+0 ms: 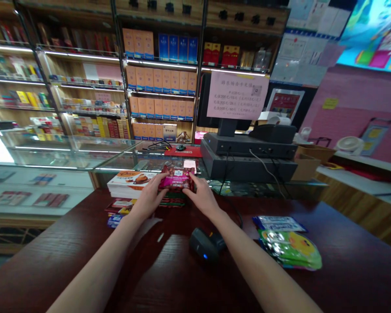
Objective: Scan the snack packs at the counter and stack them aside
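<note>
Between my two hands is a dark red chocolate bar with a pink label, at the top of a stack of bars on the brown counter. My left hand grips its left end, thumb below and fingers above. The right end is in the grip of my right hand. Whether the bar rests fully on the stack cannot be made out. Just left of my left hand stands a pile of white boxes with an orange picture. Blue and red packets lie in front of those boxes.
A black barcode scanner lies between my forearms. Blue-white packets and a green pouch lie to the right. Behind stand a glass display case, a cash register and shelves of boxes.
</note>
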`<move>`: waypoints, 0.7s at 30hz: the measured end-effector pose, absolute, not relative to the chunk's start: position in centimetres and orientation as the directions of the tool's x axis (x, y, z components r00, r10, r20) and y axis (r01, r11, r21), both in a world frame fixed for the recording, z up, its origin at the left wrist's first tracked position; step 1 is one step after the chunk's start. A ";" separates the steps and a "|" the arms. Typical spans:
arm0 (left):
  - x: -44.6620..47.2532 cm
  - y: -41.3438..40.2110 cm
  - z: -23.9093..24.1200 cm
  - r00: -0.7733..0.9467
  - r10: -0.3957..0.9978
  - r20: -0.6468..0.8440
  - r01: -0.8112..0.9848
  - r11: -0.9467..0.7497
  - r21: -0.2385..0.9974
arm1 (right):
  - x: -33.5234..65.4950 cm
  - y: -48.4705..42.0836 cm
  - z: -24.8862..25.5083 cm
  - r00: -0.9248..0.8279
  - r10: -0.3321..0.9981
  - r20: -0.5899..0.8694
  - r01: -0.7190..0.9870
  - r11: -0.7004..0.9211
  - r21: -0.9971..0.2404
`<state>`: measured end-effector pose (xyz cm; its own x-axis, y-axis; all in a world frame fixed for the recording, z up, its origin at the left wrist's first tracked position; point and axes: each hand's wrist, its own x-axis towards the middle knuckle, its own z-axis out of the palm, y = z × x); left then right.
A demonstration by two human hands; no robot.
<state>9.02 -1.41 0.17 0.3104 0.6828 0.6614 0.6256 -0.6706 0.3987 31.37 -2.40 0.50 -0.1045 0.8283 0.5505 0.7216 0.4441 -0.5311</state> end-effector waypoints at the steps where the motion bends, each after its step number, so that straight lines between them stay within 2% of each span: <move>1: 8.7 -1.0 0.4 0.314 0.699 0.642 0.629 -0.660 0.411 | 31.1 -2.0 0.6 -0.108 0.832 0.544 0.722 0.442 -0.532; 6: 7.8 0.5 0.8 0.322 0.748 0.581 0.657 -0.618 0.432 | 30.0 -0.6 0.8 -0.125 0.849 0.513 0.730 0.429 -0.532; 21: 7.4 1.6 0.4 0.340 0.749 0.569 0.689 -0.610 0.392 | 29.9 1.0 -0.2 -0.180 0.851 0.493 0.738 0.448 -0.505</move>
